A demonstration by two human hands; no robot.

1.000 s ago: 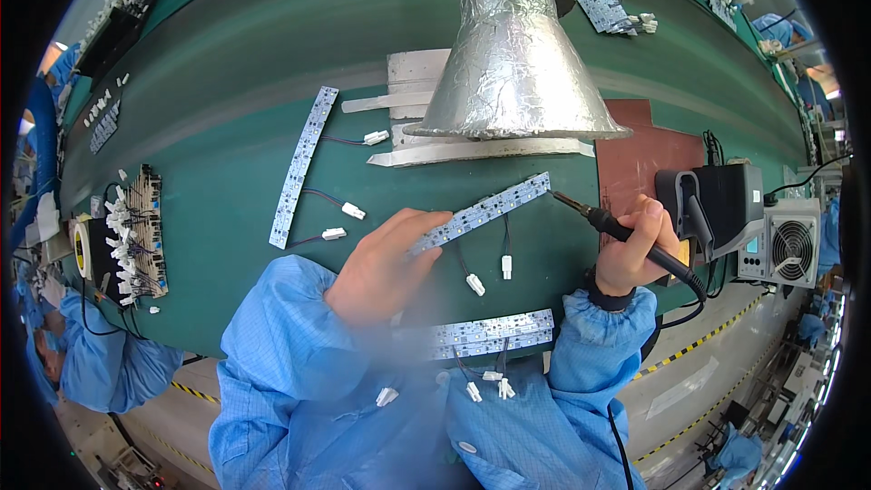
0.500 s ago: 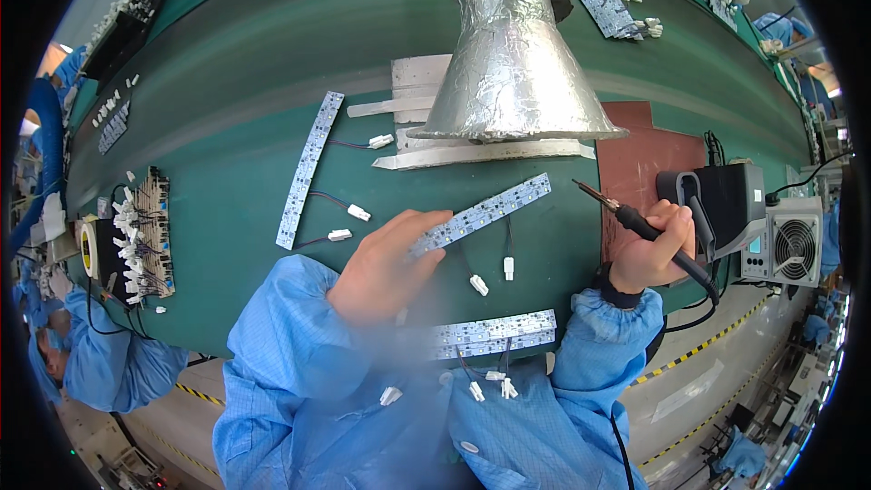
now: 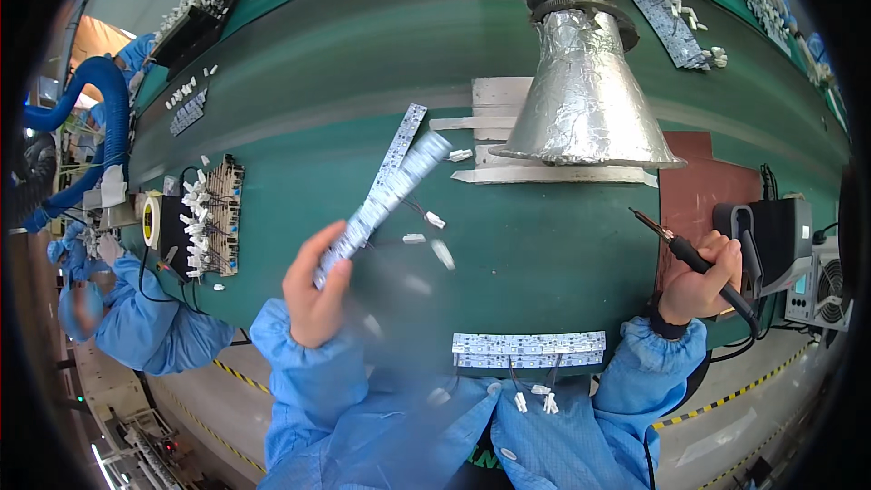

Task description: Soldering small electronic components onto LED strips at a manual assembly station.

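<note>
Between the thumb and fingers of my left hand (image 3: 315, 286) is a circuit board strip (image 3: 386, 204), tilted up to the right and blurred by motion. Its white connectors dangle, smeared, to the right. Behind it another circuit board strip (image 3: 400, 147) lies slantwise on the green mat, partly covered by the held one. My right hand (image 3: 700, 279) grips a soldering iron (image 3: 694, 259) by its black handle, the bare tip pointing up and left over the mat. At the near edge, in front of my body, more board strips (image 3: 529, 348) lie side by side, their connectors hanging toward me.
A foil-covered fume hood (image 3: 590, 95) hangs over the far right of the mat. Right of my right hand stand a black iron holder (image 3: 771, 236) and a soldering station (image 3: 814, 289). To the left is a rack (image 3: 224, 218) of boards; a co-worker's blue sleeve (image 3: 154, 318) is nearby.
My left hand has moved left with the strip, swinging it steeper and over toward the strip on the mat. The view has shifted; my right hand keeps its hold on the soldering iron.
</note>
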